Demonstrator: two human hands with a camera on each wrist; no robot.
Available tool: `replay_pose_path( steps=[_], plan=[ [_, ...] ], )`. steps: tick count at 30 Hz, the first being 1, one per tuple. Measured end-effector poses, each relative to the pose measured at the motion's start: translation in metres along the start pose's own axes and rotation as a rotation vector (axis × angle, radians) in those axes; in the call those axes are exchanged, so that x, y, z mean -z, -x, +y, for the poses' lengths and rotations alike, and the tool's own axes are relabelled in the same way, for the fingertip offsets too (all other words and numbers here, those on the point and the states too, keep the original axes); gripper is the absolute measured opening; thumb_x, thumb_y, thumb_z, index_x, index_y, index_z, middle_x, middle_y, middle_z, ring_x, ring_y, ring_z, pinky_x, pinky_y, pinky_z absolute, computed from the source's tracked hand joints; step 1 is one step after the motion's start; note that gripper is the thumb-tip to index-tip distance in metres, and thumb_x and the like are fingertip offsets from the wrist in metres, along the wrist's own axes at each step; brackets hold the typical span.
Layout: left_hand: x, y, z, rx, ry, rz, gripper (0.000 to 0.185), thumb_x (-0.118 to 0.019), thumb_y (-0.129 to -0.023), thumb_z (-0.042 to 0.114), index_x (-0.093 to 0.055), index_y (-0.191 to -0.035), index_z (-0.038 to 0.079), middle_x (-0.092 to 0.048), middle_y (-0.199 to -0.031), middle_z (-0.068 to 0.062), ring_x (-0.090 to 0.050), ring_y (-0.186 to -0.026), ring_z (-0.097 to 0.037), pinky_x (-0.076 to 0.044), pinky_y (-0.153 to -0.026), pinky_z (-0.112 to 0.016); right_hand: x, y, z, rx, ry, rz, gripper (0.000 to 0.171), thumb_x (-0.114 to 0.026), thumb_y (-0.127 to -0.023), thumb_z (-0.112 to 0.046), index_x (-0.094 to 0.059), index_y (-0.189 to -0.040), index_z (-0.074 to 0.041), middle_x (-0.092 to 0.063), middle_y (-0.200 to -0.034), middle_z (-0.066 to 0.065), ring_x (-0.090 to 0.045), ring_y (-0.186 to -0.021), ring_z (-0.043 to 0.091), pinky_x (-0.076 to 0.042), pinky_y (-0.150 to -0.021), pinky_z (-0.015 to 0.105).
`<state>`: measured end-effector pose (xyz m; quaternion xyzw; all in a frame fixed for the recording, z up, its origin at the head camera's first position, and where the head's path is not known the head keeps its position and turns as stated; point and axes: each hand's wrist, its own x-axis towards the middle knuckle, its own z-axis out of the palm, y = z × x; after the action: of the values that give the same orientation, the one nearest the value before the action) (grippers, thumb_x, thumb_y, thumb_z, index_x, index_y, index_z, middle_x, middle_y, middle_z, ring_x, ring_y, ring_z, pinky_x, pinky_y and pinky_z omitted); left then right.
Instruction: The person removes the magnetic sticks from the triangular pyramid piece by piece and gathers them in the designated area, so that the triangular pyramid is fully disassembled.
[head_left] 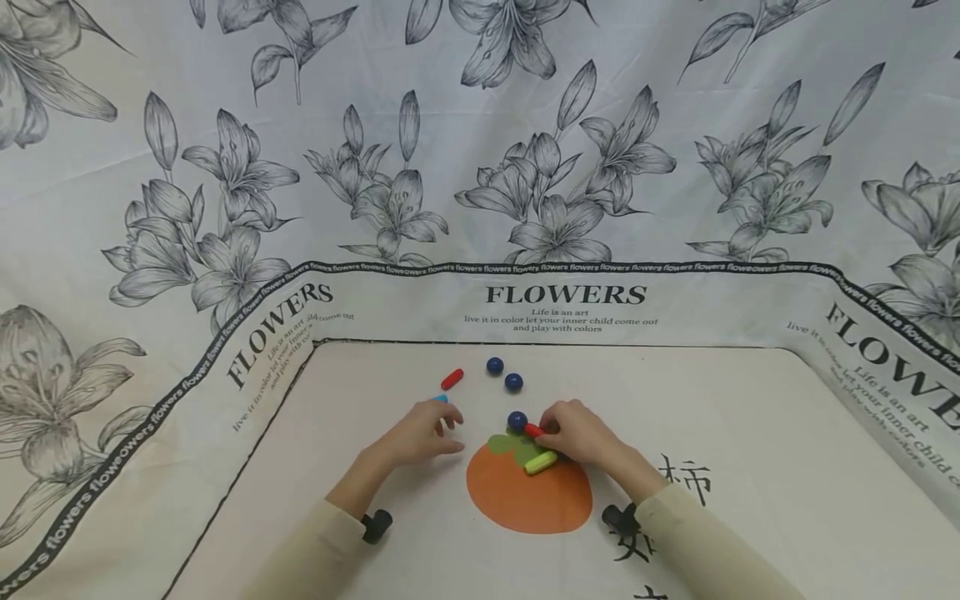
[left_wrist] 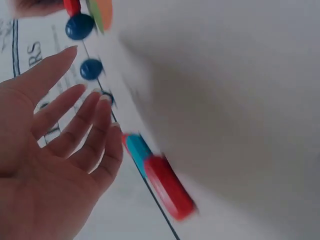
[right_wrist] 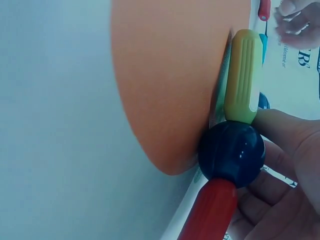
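Observation:
My right hand (head_left: 581, 433) grips a dark blue ball (right_wrist: 232, 152) between thumb and fingers. A yellow-green rod (right_wrist: 243, 75) and a red rod (right_wrist: 210, 210) meet this ball; the hand hides it in the head view. Another red rod (head_left: 534, 431) runs from the right fingertips to a second blue ball (head_left: 517, 421). My left hand (head_left: 420, 433) hovers to the left, holding nothing, its fingers spread and slightly bent. Just beyond its fingers lies a light blue rod (left_wrist: 139, 150), partly hidden in the head view. A loose red rod (head_left: 452, 379) lies farther back.
Two more blue balls, a nearer one (head_left: 513, 382) and a farther one (head_left: 495, 366), lie behind the hands. Under the pieces, the white tabletop (head_left: 750, 417) bears an orange persimmon print (head_left: 528, 504) and black characters. A flower-printed cloth (head_left: 562, 208) rises behind and at both sides.

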<state>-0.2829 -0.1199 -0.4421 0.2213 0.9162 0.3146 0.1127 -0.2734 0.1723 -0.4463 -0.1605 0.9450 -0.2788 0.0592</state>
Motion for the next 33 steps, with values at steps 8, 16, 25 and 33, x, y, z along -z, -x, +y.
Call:
replay_pose_path(
  steps=[8, 16, 25, 33],
  plan=[
    [-0.033, -0.037, 0.025, -0.015, 0.014, -0.081, 0.046, -0.08, -0.09, 0.025, -0.064, -0.13, 0.011, -0.064, -0.109, -0.001, -0.057, -0.096, -0.017, -0.053, -0.084, -0.03, 0.002, -0.002, 0.005, 0.073, -0.038, -0.03, 0.006, -0.079, -0.089, -0.013, -0.078, -0.091, -0.008, -0.067, -0.078, -0.003, -0.057, -0.072, 0.014, -0.052, -0.067, 0.028],
    [-0.045, -0.062, 0.032, 0.004, 0.041, -0.097, 0.043, -0.078, -0.092, 0.027, -0.064, -0.13, 0.011, -0.063, -0.102, 0.001, -0.059, -0.093, -0.016, -0.054, -0.081, -0.028, 0.004, 0.002, 0.007, 0.08, -0.062, -0.064, 0.009, -0.078, -0.09, -0.016, -0.078, -0.093, -0.007, -0.069, -0.08, -0.003, -0.059, -0.072, 0.014, -0.052, -0.067, 0.026],
    [-0.047, -0.072, 0.032, 0.029, 0.051, -0.11, 0.038, -0.078, -0.093, 0.026, -0.068, -0.127, 0.012, -0.063, -0.097, 0.001, -0.059, -0.091, -0.016, -0.053, -0.079, -0.027, 0.004, 0.001, 0.012, 0.074, -0.066, -0.092, 0.01, -0.077, -0.091, -0.016, -0.078, -0.092, -0.006, -0.068, -0.077, -0.002, -0.058, -0.07, 0.013, -0.052, -0.067, 0.028],
    [-0.047, -0.075, 0.03, 0.031, 0.063, -0.09, 0.033, -0.079, -0.092, 0.026, -0.071, -0.121, 0.012, -0.063, -0.09, -0.002, -0.057, -0.086, -0.016, -0.05, -0.074, -0.026, 0.004, 0.0, 0.015, 0.096, -0.069, -0.089, 0.01, -0.077, -0.092, -0.017, -0.079, -0.093, -0.007, -0.069, -0.08, -0.003, -0.058, -0.073, 0.014, -0.05, -0.067, 0.028]
  ],
)
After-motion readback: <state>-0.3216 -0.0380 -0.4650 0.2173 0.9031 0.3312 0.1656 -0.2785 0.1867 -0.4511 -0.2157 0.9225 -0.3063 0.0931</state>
